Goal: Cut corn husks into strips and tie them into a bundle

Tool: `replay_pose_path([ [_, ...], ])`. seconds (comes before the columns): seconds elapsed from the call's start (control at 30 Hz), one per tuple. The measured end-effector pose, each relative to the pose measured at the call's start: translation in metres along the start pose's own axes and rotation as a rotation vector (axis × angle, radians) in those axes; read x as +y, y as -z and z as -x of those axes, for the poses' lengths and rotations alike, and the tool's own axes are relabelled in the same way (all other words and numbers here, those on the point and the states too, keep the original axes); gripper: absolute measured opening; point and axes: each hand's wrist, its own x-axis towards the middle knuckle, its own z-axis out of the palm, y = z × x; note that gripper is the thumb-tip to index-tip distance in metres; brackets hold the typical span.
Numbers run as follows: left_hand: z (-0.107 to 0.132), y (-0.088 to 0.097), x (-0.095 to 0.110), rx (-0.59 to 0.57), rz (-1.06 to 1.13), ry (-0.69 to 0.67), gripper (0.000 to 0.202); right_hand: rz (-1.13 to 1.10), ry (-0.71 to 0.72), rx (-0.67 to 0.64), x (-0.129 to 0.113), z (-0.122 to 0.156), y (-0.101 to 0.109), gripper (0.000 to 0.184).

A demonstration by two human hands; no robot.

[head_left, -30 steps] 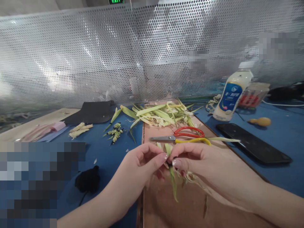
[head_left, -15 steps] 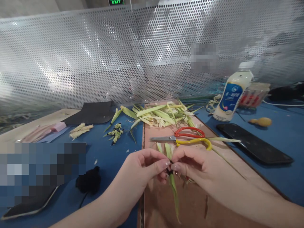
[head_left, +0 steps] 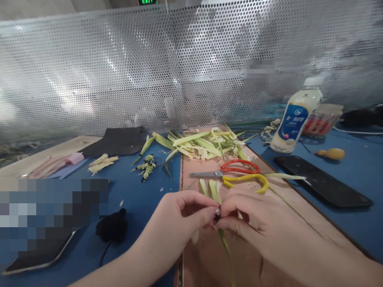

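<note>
My left hand and my right hand meet above the brown board, fingertips pinched together. Between them is a small bundle of pale green corn husk strips. Its cut ends fan out beyond my fingers, and a thin green tail hangs towards me. Something dark, perhaps thread, shows where the fingertips meet; most of it is hidden. Just past my hands lie scissors with one red and one yellow handle, blades pointing left.
A pile of husk strips lies at the board's far end. Knotted husk pieces and a black thread bundle are on the left. To the right are a phone, a milky drink bottle and a small gourd. Perforated metal stands behind.
Both hands have shifted slightly right and nearer to me with the husk bundle. My fingers have changed their pinch, and the husk tail has swung right.
</note>
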Motion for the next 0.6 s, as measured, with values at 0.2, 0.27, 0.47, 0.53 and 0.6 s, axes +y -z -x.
replay_pose_path([
  [0.2, 0.001, 0.000, -0.001, -0.018, -0.131, -0.022, 0.013, 0.052, -0.025, 0.003, 0.000, 0.001, 0.002, 0.014],
  [0.27, 0.003, -0.001, 0.000, -0.018, -0.184, -0.038, 0.015, 0.010, -0.046, -0.012, 0.001, -0.001, -0.002, 0.016],
  [0.47, 0.006, -0.002, -0.002, -0.032, -0.220, -0.024, 0.019, -0.081, -0.075, -0.089, 0.005, -0.006, -0.008, 0.015],
  [0.53, 0.005, -0.003, -0.003, -0.019, -0.235, -0.017, 0.018, -0.063, -0.090, -0.055, 0.005, -0.004, -0.005, 0.013],
  [0.6, 0.004, -0.002, -0.003, 0.001, -0.248, -0.008, 0.017, -0.052, -0.104, -0.036, 0.004, -0.002, -0.002, 0.013],
])
